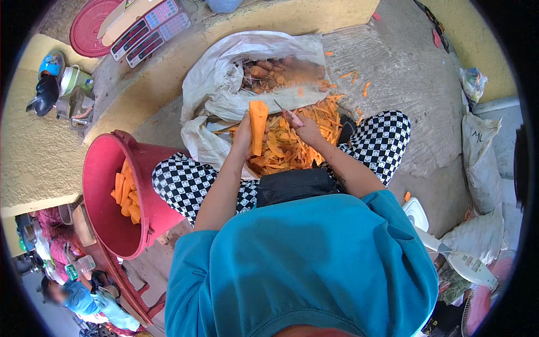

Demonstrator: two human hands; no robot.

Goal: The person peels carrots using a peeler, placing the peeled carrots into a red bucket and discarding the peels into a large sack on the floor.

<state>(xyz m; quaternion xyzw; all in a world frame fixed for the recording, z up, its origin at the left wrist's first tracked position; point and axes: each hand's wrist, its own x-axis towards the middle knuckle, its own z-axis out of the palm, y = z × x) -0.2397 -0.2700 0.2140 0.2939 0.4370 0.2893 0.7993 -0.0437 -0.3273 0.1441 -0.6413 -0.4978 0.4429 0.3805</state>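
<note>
My left hand (243, 136) is closed round a thick peeled carrot (258, 124), held upright with its wide end away from me. In my right hand (310, 133) is a small knife (292, 117) with a pinkish handle; its thin dark blade points up and left, apart from the carrot. Below both hands spreads a heap of orange carrot peelings (281, 151) between my knees. Just beyond lies an open white sack (210, 70) with unpeeled carrots (266, 73) inside.
At my left a red bucket (163, 163) holds several peeled carrots (128, 194). A low yellow ledge (185, 50) runs behind the sack, with scales (149, 33) on it. White sacks (483, 168) lean at the right. A person (84, 300) is at the lower left.
</note>
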